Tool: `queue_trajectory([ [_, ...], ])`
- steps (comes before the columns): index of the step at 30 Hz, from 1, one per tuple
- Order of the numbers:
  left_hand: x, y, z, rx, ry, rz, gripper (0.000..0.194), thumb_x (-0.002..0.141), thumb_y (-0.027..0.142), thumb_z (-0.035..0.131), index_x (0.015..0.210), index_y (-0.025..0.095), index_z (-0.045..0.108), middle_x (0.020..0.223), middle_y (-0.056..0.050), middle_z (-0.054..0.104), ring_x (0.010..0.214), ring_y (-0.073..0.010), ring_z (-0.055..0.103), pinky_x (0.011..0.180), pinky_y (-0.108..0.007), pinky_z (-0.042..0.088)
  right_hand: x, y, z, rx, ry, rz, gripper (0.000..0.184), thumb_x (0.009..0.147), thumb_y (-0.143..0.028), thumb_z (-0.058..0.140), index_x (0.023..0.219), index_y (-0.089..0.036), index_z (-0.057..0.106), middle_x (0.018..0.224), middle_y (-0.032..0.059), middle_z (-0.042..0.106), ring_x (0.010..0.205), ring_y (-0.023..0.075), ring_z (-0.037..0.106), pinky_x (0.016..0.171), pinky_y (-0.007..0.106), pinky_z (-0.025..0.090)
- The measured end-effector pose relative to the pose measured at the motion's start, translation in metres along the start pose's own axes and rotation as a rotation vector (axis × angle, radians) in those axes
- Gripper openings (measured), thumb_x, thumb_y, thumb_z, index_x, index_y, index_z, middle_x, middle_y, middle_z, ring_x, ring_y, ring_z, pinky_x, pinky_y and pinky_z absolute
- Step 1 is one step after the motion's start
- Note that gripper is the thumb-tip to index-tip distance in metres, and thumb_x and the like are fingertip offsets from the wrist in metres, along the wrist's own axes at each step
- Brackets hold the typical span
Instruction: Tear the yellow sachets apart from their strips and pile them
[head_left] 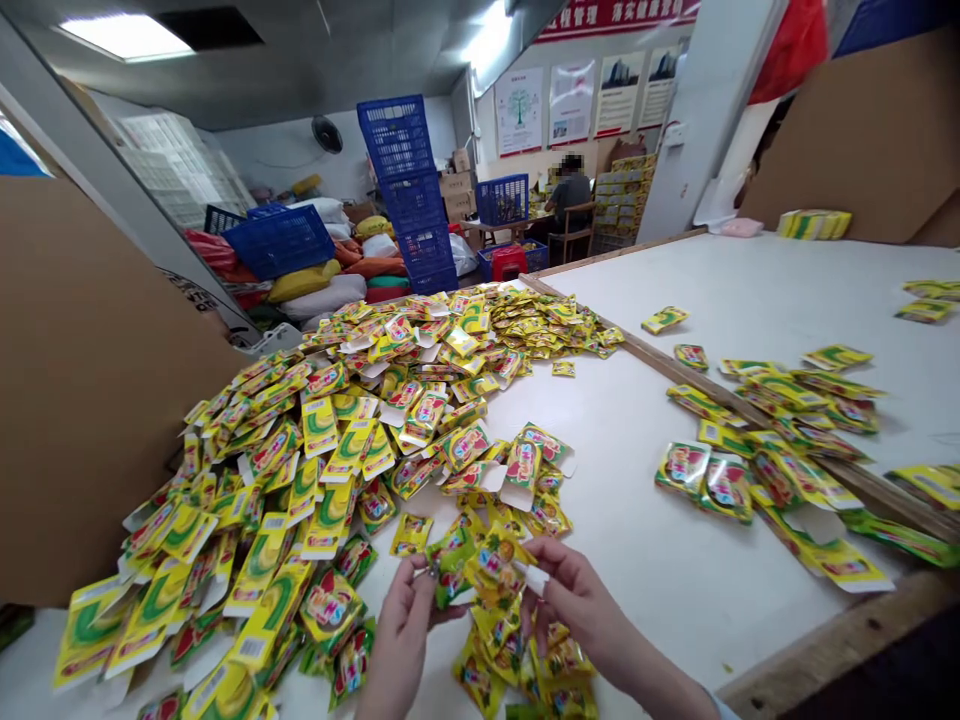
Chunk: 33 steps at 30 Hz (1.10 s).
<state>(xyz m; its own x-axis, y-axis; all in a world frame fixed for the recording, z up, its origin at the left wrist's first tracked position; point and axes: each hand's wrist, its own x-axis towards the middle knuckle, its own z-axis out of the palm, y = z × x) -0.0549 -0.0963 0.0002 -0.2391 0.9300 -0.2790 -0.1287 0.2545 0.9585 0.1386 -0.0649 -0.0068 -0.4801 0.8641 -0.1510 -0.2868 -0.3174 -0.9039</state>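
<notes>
My left hand (399, 632) pinches a green candy sachet (454, 560) at its edge, and a ring shows on one finger. Beside it my right hand (589, 610) grips a yellow sachet (493, 566) with fruit printed on it; a white wrap (534, 578) covers one fingertip. The two sachets overlap in front of me. Under and around my hands lie more yellow sachets (480, 672). Just beyond them, small yellow cartons (523, 468) with white flaps lie flat. A large heap of yellow cartons (330, 430) spreads to my left.
A wooden strip (645, 350) divides the white table (600, 440). Packs (727, 485) lie across it at right. More sachets (547, 320) are piled at the back. Cardboard (82, 400) stands at left. Blue crates (409, 190) and a seated person (571, 190) are farther off.
</notes>
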Motion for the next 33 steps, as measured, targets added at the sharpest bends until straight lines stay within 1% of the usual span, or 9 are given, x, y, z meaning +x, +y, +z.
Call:
queue_trajectory([
  [5,-0.018,-0.005,0.033,-0.211,-0.094,-0.048,0.035,0.071,0.046,0.061,0.095,0.022,0.05,0.051,0.01,0.05,0.047,-0.0095,0.049,0.066,-0.031,0.052,0.002,0.001,0.005,0.103,0.069,-0.024,0.022,0.07,-0.034,0.062,0.083,-0.017,0.055,0.07,-0.0021,0.058,0.052,0.0113,0.059,0.041,0.022,0.049],
  [9,-0.023,-0.013,0.046,-0.333,-0.11,-0.057,0.032,0.078,0.043,0.054,0.101,0.024,0.044,0.078,0.0,0.067,0.071,-0.0174,0.065,0.077,-0.037,0.05,0.0,0.004,-0.001,0.121,0.129,-0.042,0.018,0.069,-0.032,0.063,0.079,-0.018,0.059,0.071,-0.0012,0.058,0.061,0.013,0.058,0.048,0.026,0.052],
  [12,-0.021,-0.02,0.052,-0.366,-0.118,-0.082,0.049,0.076,0.047,0.052,0.116,0.023,0.039,0.099,-0.008,0.067,0.089,-0.0243,0.064,0.08,-0.04,0.05,0.0,0.006,-0.002,0.088,0.192,-0.086,0.016,0.067,-0.031,0.064,0.076,-0.018,0.06,0.074,-0.0006,0.055,0.062,0.0123,0.054,0.05,0.026,0.051],
  [16,-0.012,-0.027,0.053,-0.345,-0.12,-0.105,0.058,0.069,0.049,0.059,0.117,0.019,0.044,0.103,-0.011,0.067,0.095,-0.027,0.063,0.079,-0.039,0.051,-0.004,0.004,-0.001,-0.093,0.172,-0.213,0.007,0.069,-0.019,0.056,0.073,-0.018,0.062,0.084,0.0021,0.048,0.073,0.0151,0.052,0.051,0.025,0.051],
  [22,-0.009,-0.023,0.055,-0.314,-0.05,-0.055,0.037,0.067,0.042,0.068,0.091,0.017,0.054,0.08,-0.006,0.071,0.084,-0.0254,0.066,0.068,-0.034,0.052,-0.011,0.014,-0.003,-0.404,0.199,-0.281,0.028,0.069,-0.005,0.045,0.087,-0.021,0.058,0.094,0.0039,0.048,0.087,0.0161,0.051,0.062,0.023,0.048],
  [25,-0.01,-0.025,0.066,-0.361,-0.007,-0.063,0.034,0.071,0.042,0.064,0.091,0.018,0.053,0.079,-0.005,0.07,0.08,-0.0229,0.066,0.068,-0.032,0.052,-0.009,0.025,-0.001,-0.306,0.319,-0.276,0.047,0.071,-0.014,0.056,0.115,-0.027,0.044,0.114,0.0063,0.046,0.102,0.0178,0.049,0.075,0.027,0.047],
  [28,-0.008,-0.036,0.079,-0.367,-0.005,-0.063,0.036,0.07,0.046,0.063,0.092,0.018,0.054,0.081,-0.006,0.07,0.08,-0.023,0.066,0.07,-0.033,0.051,-0.004,0.032,0.002,-0.069,0.225,-0.222,0.056,0.073,-0.034,0.063,0.124,-0.026,0.04,0.122,0.0092,0.048,0.107,0.0208,0.05,0.085,0.034,0.044],
  [31,0.006,-0.051,0.083,-0.196,0.081,0.092,0.045,0.065,0.056,0.062,0.089,0.018,0.06,0.09,-0.009,0.068,0.086,-0.0256,0.063,0.074,-0.034,0.05,0.003,0.031,-0.004,0.041,0.144,-0.196,0.046,0.074,-0.051,0.058,0.106,-0.019,0.058,0.098,0.0091,0.064,0.088,0.0225,0.06,0.08,0.037,0.047],
  [33,0.028,-0.054,0.078,0.095,0.169,0.345,0.045,0.059,0.06,0.063,0.074,0.018,0.066,0.095,-0.011,0.064,0.093,-0.03,0.059,0.076,-0.037,0.049,0.007,0.022,-0.018,-0.029,0.147,-0.221,0.047,0.074,-0.056,0.055,0.099,-0.016,0.062,0.086,0.0077,0.067,0.076,0.0212,0.063,0.072,0.035,0.049],
])
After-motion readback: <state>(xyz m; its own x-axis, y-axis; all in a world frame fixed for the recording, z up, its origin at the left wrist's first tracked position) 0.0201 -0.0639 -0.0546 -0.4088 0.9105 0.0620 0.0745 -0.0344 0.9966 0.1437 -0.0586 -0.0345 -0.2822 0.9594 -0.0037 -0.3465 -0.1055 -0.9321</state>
